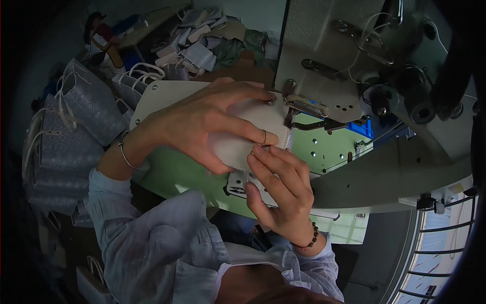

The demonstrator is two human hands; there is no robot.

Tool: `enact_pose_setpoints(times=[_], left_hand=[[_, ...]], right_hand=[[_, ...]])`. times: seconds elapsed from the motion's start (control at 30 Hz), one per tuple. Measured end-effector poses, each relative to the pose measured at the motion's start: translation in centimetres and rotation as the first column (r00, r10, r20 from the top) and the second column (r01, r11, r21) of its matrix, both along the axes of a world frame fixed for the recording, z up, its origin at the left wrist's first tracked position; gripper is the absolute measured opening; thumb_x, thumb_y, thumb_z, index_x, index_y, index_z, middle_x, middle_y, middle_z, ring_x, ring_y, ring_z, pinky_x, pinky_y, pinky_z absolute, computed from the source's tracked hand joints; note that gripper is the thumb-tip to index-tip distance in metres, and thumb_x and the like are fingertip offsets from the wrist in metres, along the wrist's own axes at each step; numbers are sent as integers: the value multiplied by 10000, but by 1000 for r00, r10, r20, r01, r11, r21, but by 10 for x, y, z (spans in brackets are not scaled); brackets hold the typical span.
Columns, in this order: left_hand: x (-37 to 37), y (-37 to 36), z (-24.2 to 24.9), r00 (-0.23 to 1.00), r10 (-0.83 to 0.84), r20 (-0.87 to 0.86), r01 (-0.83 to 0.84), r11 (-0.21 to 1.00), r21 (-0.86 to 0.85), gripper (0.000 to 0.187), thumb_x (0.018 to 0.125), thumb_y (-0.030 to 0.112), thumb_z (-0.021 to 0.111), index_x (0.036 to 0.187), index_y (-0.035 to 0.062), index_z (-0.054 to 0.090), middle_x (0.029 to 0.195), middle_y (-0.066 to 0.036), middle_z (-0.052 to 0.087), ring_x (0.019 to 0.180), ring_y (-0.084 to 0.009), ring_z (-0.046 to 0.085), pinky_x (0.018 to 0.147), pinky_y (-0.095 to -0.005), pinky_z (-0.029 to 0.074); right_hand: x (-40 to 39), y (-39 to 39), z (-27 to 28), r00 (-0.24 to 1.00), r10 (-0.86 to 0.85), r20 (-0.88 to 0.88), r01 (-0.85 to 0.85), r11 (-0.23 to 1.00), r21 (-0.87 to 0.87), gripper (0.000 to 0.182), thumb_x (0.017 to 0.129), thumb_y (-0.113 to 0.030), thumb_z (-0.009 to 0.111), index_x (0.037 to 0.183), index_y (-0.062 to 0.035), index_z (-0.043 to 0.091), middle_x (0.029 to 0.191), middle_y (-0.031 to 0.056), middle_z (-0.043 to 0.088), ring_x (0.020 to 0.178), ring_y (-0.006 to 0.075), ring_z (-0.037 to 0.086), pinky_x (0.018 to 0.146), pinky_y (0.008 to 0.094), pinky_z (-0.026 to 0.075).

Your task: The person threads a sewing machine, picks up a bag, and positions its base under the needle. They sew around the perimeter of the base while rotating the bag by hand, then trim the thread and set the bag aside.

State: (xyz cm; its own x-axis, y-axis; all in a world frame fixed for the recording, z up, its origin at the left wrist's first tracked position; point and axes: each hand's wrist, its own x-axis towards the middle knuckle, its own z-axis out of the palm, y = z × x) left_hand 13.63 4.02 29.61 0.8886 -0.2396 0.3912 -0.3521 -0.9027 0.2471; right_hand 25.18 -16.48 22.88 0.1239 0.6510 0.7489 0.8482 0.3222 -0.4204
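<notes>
A white panel point(174, 93) with metal studs and a stitched edge lies under the sewing machine head point(324, 66). My left hand point(212, 124) rests spread across it, fingers apart, with a ring on one finger. Close to the stitched corner, my right hand point(283, 190) has its fingertips together at the panel's edge, touching or nearly touching a left fingertip. Whether the right fingers pinch anything is too small to tell. The metal presser parts point(314, 121) are just right of the panel.
Grey patterned bags with white handles point(96, 106) stand at the left. A pile of bags point(195, 45) lies at the back. One person point(104, 43) sits at the far left. The green table point(172, 167) extends below the panel; a barred window point(445, 238) is at right.
</notes>
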Motion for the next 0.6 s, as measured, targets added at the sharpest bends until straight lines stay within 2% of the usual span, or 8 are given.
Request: enact_pose_setpoints(times=[0.6], left_hand=[[0, 0, 4, 1000, 27, -5, -27, 999, 42, 654, 530, 275, 834, 1173, 255, 712, 1407, -140, 485, 1326, -305, 422, 1029, -428, 313]], right_hand=[[2, 0, -2, 1000, 20, -10, -20, 1000, 8, 406, 726, -89, 750, 1128, -47, 703, 1237, 74, 640, 1164, 265, 555, 996, 394, 454]])
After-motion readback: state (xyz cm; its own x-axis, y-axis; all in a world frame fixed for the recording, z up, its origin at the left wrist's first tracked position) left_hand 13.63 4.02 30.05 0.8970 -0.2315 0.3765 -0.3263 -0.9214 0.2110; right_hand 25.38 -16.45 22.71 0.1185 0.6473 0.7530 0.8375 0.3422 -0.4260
